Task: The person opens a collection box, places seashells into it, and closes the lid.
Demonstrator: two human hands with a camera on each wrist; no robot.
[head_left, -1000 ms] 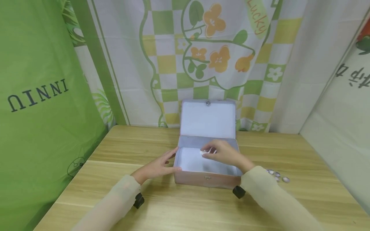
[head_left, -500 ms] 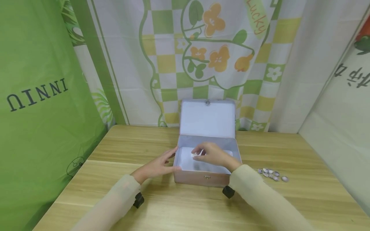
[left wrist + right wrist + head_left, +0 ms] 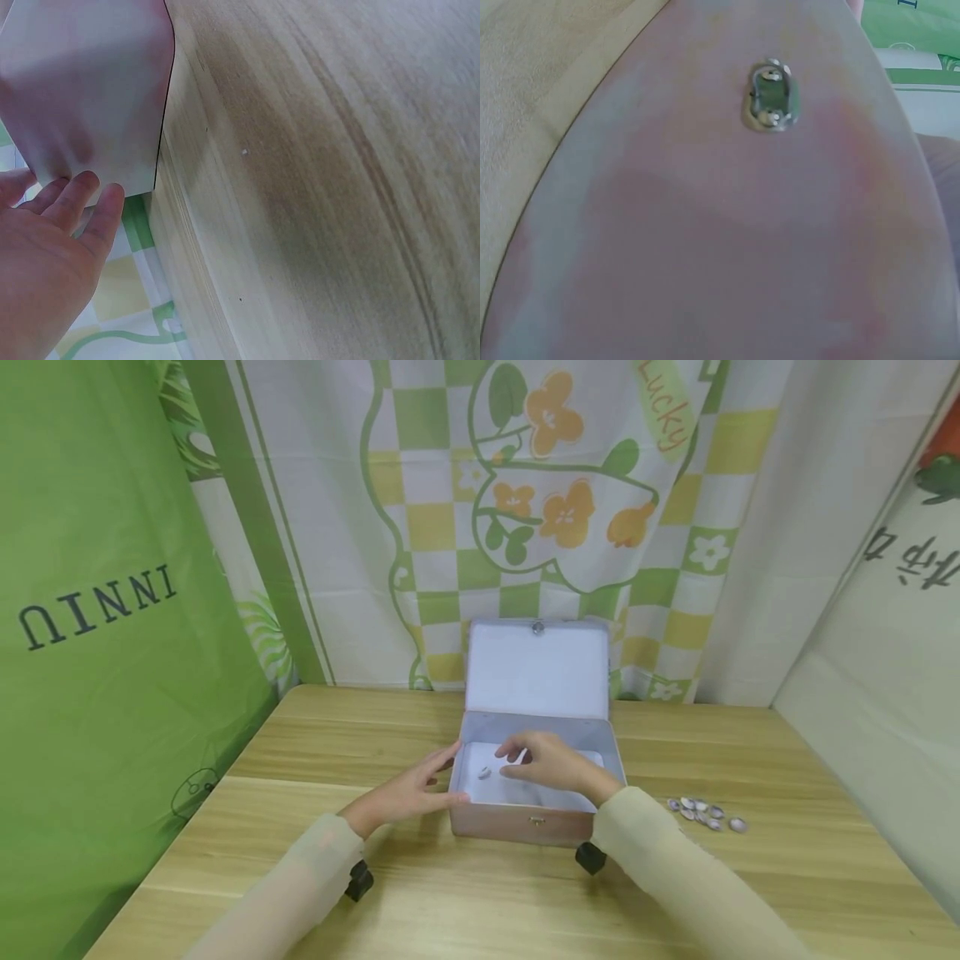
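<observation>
**Shell (image 3: 483, 772) goes from pinch to box (image 3: 498, 823) floor**

Half a second ago the right hand (image 3: 551, 764) pinches this shell; now it lies loose on the white floor, toward the left end, with the parted thumb and fingers just to its right, holding nothing. The hand itself covers some of that floor, so from my seat I can't tell what lies underneath.

The left hand (image 3: 405, 793) stays at the left end wall, fingers extended and spread, thumb at the front corner, not clenched; I read it as a steadying touch, so the box doesn't slide. My left wrist feed shows fingertips at that wall, but I can't judge how hard they press.

The lid (image 3: 537, 670) is tipped back, which I'd say keeps the opening free from above; whether it leans on the curtain (image 3: 431, 527) I can't make out. The heap of shells (image 3: 701, 812) sits on the table (image 3: 360, 727) to the right, probably for the right hand's convenience. My right wrist feed gives me mostly the front wall and its metal catch (image 3: 772, 97); the working fingers don't show there.
</observation>
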